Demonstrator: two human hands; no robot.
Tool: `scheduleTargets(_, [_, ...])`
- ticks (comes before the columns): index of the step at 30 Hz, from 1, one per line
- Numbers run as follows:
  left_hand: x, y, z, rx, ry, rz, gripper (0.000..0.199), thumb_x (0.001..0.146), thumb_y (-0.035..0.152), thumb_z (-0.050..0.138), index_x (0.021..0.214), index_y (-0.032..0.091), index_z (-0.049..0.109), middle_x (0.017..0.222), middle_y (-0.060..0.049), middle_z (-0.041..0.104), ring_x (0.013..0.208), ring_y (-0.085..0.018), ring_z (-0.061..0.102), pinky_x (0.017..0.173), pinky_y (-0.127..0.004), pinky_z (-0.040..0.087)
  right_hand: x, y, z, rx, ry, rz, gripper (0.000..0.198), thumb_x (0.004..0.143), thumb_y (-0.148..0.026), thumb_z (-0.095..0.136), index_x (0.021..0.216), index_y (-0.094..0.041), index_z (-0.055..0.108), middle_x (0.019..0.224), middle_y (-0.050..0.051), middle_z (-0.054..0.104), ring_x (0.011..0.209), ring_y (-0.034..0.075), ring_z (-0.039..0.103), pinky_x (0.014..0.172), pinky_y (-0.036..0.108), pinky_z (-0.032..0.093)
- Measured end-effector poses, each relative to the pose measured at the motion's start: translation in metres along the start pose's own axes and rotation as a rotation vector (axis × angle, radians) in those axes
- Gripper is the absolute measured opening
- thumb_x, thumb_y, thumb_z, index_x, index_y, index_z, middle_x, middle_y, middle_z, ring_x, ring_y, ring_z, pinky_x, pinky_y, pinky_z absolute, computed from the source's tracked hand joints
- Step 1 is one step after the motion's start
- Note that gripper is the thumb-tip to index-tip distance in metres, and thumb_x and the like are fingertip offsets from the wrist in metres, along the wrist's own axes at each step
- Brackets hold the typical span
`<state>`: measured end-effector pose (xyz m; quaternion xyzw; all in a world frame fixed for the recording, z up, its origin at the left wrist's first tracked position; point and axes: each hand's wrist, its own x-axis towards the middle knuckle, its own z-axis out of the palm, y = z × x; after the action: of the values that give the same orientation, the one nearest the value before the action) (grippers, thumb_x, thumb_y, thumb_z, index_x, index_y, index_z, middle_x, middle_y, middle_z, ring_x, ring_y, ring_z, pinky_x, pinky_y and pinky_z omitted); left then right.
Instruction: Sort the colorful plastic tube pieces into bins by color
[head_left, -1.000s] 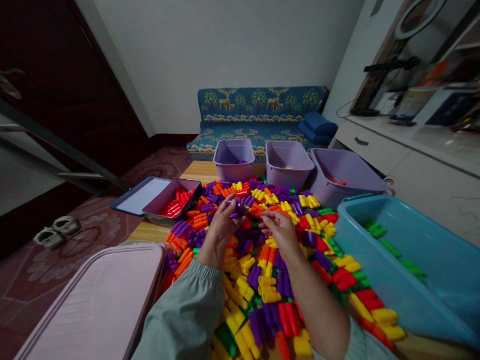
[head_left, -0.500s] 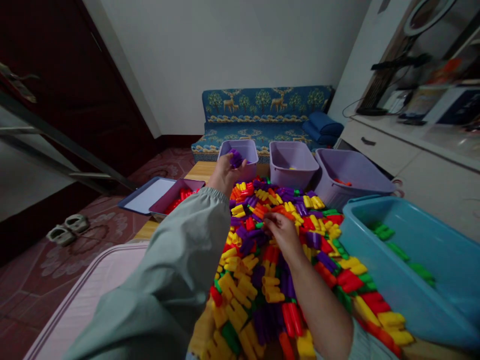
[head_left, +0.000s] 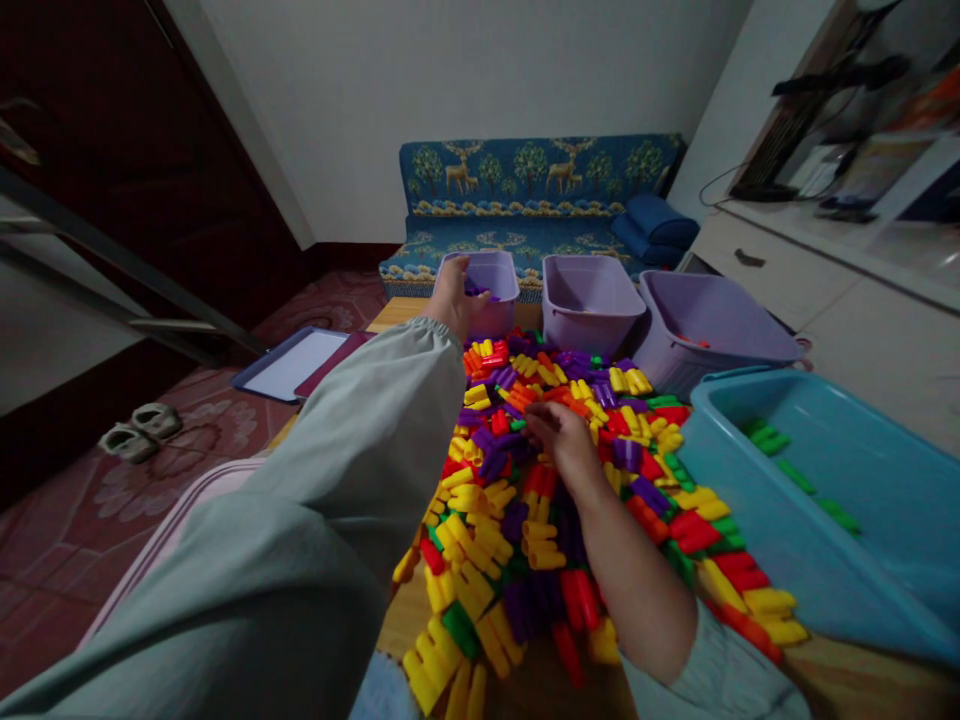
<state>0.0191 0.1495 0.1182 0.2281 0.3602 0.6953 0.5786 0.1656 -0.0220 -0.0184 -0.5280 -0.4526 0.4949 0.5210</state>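
Note:
My left hand [head_left: 452, 298] reaches over the near-left rim of the left lilac bin [head_left: 499, 315], fingers spread apart. Purple toy bricks [head_left: 474, 289] lie in that bin beneath the fingers, and nothing shows in the hand's grasp. Low over a large pile of tube-shaped plastic bricks is my right hand [head_left: 566, 442], its fingers loosely bent and parted, with no brick visible between them. Orange bricks [head_left: 523, 396] lie close to its fingertips. Yellow bricks [head_left: 541, 545], along with red, green and purple ones, spread around both forearms.
Behind the pile stand a middle lilac bin [head_left: 589, 325] and a right lilac bin [head_left: 675, 350] holding something orange-red. A blue tub [head_left: 750, 500] with several green bricks flanks the right side. To the left lies a tray with a white surface [head_left: 289, 368]. A patterned sofa [head_left: 510, 228] stands beyond.
My left hand's fingers have opened, letting go of the purple bricks into the left lilac bin. My right hand stays at nearly the same spot over the pile. The view has shifted slightly.

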Motion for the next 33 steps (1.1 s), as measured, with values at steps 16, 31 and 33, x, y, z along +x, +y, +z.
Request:
scheduleTargets(16, [-0.064,-0.014,-0.040,0.400,-0.308,-0.043,0.039,0.083,0.029,0.059,0.120,0.017,0.060,0.114,-0.011,0.066,0.093,-0.018,0.066,0.084,-0.031,0.051,0.004,0.007,0.000,-0.088,0.008,-0.033,0.026,0.067,-0.037,0.067,0.086,-0.019,0.066,0.078,0.004,0.070,0.068,0.020,0.066,0.061,0.032,0.052])
scheduleTargets(31, [-0.151,-0.038,-0.136,1.752,-0.611,0.430,0.058,0.063,-0.001,0.056,0.114,0.023,0.072,0.123,-0.013,0.064,0.108,-0.028,0.064,0.095,-0.037,0.049,-0.033,-0.028,0.012,-1.324,-0.299,-0.304,0.047,0.078,-0.006,0.054,0.119,-0.025,0.065,0.122,0.008,0.064,0.102,0.024,0.066,0.077,0.031,0.048])
scheduleTargets(33, [-0.151,-0.045,-0.138,1.756,-0.610,0.472,0.053,0.067,0.001,0.055,0.113,0.022,0.072,0.121,-0.015,0.065,0.109,-0.030,0.063,0.097,-0.041,0.048,-0.033,-0.025,0.015,-1.343,-0.290,-0.310,0.049,0.080,-0.006,0.051,0.123,-0.024,0.062,0.122,0.009,0.063,0.102,0.024,0.066,0.077,0.031,0.048])
